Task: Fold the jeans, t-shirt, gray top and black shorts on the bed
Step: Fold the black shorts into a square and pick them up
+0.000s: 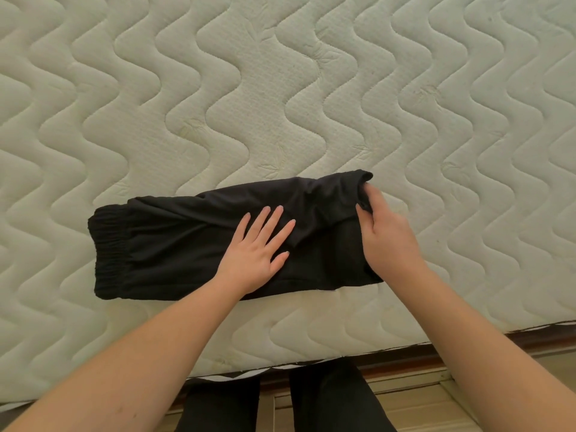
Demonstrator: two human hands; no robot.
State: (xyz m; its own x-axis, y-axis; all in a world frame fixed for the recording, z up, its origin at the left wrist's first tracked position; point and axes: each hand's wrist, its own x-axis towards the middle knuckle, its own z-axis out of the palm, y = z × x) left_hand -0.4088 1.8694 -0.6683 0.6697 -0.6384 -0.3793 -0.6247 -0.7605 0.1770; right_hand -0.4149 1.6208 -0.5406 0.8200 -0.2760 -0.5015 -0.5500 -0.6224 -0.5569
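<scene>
Black shorts: plain, solid black all over, no print; the gathered waistband at the left end is the same black, ribbed with fine parallel lines.

Mattress: pale cream, faintly greenish-white, quilted throughout in a repeating wavy stitched pattern; small faint leaf-like motifs in a slightly yellower tone are scattered between the waves. A few yellowish stains sit near the close edge.

Bed frame: reddish-brown strip below the mattress edge.

Floor: light tan.

Trouser legs: black, plain.
</scene>
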